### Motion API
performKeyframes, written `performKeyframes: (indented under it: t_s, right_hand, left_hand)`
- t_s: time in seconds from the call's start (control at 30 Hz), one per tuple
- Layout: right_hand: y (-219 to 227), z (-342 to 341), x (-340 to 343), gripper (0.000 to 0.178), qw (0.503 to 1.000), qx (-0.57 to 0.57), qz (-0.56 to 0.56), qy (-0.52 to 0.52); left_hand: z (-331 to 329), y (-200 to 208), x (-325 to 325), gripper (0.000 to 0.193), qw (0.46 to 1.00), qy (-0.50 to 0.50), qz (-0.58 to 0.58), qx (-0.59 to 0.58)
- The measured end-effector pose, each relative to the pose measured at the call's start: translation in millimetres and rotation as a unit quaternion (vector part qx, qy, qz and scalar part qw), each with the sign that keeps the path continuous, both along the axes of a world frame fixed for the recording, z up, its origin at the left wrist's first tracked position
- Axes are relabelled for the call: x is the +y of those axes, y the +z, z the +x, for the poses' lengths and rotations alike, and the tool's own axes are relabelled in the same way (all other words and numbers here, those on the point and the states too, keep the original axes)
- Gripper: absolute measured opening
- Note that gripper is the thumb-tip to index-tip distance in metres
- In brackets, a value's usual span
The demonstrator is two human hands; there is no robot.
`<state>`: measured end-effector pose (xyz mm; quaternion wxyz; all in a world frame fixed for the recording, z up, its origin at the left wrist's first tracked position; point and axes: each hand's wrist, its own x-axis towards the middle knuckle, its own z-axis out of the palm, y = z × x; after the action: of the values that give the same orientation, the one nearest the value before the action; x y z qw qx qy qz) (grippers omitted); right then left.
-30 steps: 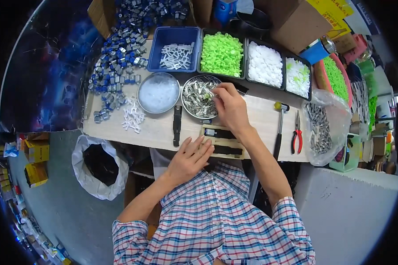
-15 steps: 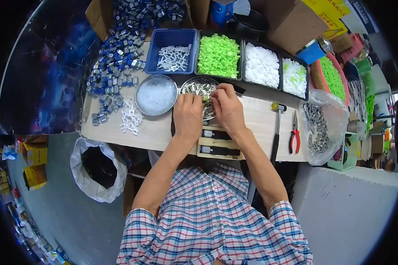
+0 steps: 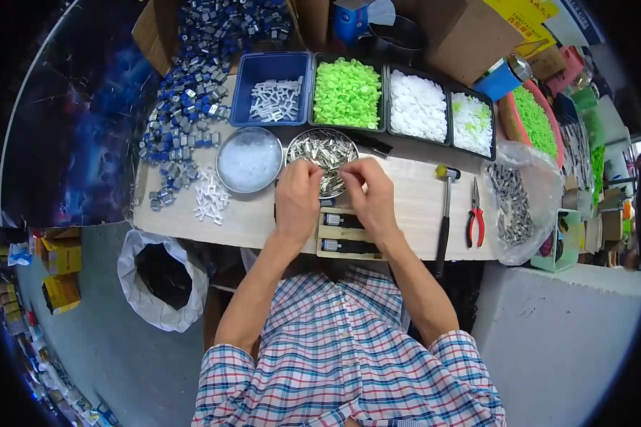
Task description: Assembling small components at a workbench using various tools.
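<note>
Both hands over the bowl [image 3: 322, 148] of metal clips; left hand [image 3: 297, 196] and right hand [image 3: 368, 191] pinch narrow on something too small to tell; clips look light, stiff, slippery; grip by the edges.

round bowl [image 3: 325, 148] w/ silver metal bits

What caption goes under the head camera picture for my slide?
Left hand and right hand meet over a round metal bowl of small silver parts on the pale wooden workbench.

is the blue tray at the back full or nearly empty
Nearly empty: the blue tray holds only a small heap of white parts, bare floor around it.
</note>
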<state>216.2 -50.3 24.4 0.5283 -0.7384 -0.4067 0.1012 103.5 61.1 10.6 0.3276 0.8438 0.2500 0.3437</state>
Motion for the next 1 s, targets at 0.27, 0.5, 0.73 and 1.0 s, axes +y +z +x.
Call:
performKeyframes:
  t_s: [0.27, 0.5, 0.73, 1.0]
  right_hand:
    - [-3, -58, -49, 0.015, 0.872, 0.470, 0.138, -0.022]
    - [-3, -72, -62, 0.015, 0.849, 0.493, 0.187, -0.018]
    - [-3, -78, -70, 0.009, 0.953, 0.282, 0.106, -0.040]
    - [15, -66, -81, 0.023, 0.993, -0.080, -0.001, 0.088]
  left_hand:
    - [-31, 20, -61, 0.012, 0.855, -0.057, -0.491, -0.156]
    - [-44, 18, -75, 0.012, 0.868, -0.059, -0.469, -0.151]
    - [-52, 24, -74, 0.014, 0.896, -0.071, -0.425, -0.107]
    - [-59, 21, -72, 0.014, 0.801, -0.037, -0.585, -0.123]
